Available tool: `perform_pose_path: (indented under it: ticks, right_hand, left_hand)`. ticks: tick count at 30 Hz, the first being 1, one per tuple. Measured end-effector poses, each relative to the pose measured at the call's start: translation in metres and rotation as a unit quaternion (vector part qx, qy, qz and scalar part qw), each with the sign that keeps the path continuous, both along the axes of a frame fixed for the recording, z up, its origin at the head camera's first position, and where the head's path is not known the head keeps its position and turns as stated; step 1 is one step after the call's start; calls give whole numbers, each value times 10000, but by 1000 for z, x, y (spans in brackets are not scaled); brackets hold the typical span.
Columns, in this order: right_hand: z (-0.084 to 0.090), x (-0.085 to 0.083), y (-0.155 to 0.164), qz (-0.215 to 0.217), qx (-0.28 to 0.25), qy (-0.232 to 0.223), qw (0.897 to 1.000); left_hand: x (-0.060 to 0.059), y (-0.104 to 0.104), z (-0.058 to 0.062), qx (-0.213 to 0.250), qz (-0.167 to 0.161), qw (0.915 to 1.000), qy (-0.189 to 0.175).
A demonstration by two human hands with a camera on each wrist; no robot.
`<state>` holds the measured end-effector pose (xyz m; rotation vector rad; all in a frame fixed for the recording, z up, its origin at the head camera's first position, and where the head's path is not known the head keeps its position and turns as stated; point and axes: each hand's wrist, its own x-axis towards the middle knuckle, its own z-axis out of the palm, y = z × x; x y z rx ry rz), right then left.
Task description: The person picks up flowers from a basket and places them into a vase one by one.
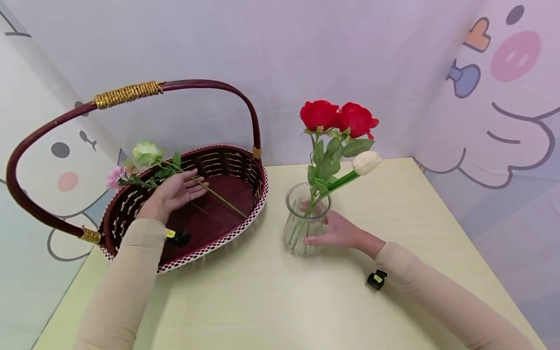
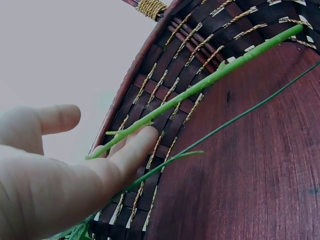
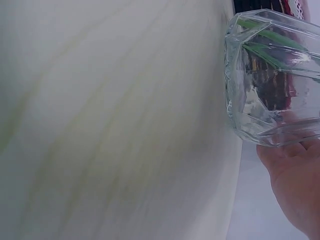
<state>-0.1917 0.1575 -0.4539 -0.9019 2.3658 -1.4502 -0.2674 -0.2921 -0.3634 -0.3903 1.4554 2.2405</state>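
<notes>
Left hand [image 1: 172, 194]: being held flat over the wicker basket [image 1: 258, 197], fingers straight and released, touching a green flower stem [image 2: 200, 87] without closing on it. The pale green flower [image 1: 146, 153] and a pink flower [image 1: 115, 177] are being rested across the basket's far left rim.

Right hand [image 1: 334, 232]: being curled round the glass vase [image 1: 306, 218] on the table [image 1: 271, 301], grasping it at the right of the basket. Two red flowers [image 1: 339, 117] and a white tulip [image 1: 366, 162] are being carried in the vase.

Risk, as judged: the unheld stem is likely being left free to roll or slide; the top-heavy vase could be tipped if nudged.
</notes>
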Motion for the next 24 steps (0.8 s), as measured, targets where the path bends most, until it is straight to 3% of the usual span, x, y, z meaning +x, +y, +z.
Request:
perform_pose_path:
  ticks: [11, 19, 22, 24]
  right_hand:
    - [1, 3, -1, -112, 45, -55, 9999]
    - [27, 13, -6, -68, 102, -64, 9999]
    - [21, 11, -6, -95, 81, -77, 9999]
    - [12, 7, -4, -115, 65, -90, 9999]
  left_hand:
    - [2, 0, -3, -73, -50, 9999, 73]
    - [2, -2, -2, -38, -21, 9986, 528]
    - [1, -2, -2, 121, -11, 9974, 714]
    - [2, -1, -3, 82, -184, 9963, 830]
